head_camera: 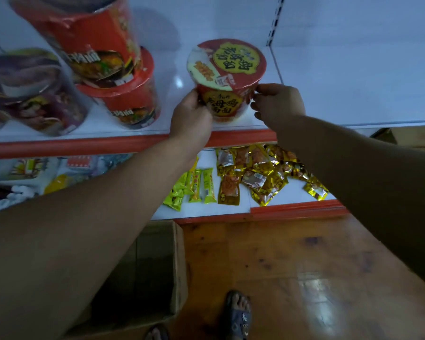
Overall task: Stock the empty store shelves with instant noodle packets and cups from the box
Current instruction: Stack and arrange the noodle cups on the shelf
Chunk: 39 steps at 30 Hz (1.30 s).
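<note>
A red noodle cup [227,77] with a yellow label on its lid stands upright near the front of the white upper shelf [329,94]. My left hand [190,116] grips the cup's left side. My right hand [277,104] pinches its right rim with the fingertips. To the left, two red noodle cups [115,77] are stacked, and a purple cup [35,94] stands beyond them. The cardboard box [157,278] sits open on the floor below my left arm; its inside is dark.
The lower shelf [226,207] holds yellow-green snack sticks [194,187], gold snack packets [258,175] and white packets [27,175] at left. Red strips edge both shelves. The wooden floor [304,266] and my sandalled foot [238,315] show below. The upper shelf's right part is bare.
</note>
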### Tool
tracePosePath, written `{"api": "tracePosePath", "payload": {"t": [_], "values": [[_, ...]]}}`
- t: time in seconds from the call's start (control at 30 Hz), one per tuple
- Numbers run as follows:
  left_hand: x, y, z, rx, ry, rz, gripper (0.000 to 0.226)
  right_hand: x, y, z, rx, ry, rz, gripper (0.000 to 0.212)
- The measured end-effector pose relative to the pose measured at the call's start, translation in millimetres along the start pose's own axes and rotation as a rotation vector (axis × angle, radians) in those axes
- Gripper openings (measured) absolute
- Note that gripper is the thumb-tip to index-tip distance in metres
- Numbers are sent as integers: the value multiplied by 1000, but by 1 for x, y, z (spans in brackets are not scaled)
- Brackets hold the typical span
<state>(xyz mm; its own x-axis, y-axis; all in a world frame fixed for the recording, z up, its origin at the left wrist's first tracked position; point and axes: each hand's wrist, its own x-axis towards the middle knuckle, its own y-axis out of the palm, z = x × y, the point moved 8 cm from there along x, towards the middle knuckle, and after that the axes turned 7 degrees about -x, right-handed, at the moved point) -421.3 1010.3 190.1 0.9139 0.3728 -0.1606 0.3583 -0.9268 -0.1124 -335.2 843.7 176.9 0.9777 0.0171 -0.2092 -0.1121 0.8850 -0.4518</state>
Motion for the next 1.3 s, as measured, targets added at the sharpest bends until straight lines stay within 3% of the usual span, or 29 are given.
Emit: {"api": "tracePosePath", "payload": {"t": [0.1, 0.3, 1.3], "values": [[-2, -22, 10, 1, 2, -13, 56, -6, 27, 13, -34, -36, 100, 30], [-2, -43, 18, -18, -42, -1, 61, -16, 40, 15, 14, 6, 8, 46], [1, -56, 22, -32, -3, 33, 68, -42, 47, 22, 83, 64, 71, 48]]}}
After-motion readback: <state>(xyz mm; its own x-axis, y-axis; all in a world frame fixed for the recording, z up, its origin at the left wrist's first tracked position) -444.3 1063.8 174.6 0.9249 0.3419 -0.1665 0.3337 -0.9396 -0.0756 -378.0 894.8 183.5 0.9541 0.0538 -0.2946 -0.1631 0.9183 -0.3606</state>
